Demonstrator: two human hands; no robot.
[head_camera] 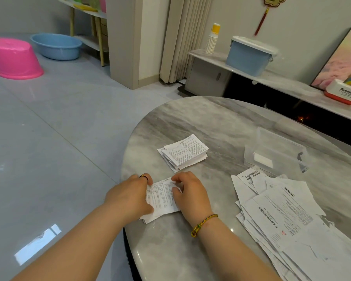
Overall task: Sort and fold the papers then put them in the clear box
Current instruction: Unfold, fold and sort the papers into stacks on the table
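Grey marble table [221, 118] carries everything here. The biggest heap is the loose unfolded papers [292, 216] on my right, sprawled towards the table edge. Beyond them sits the clear box [249, 157], open; I cannot tell what the small white patch inside it is. A folded stack [183, 152] lies further in, near the middle. Smallest is the half-folded sheet [160, 197] in front of me. My left hand [130, 196] grips its left edge with curled fingers and thumb, and my right hand [190, 194] pinches its top right corner. This sheet lies close to the rim, so a careless slide could send it to the floor. If my pinch shifts while I crease, I expect a crooked fold that stacks badly in the box.
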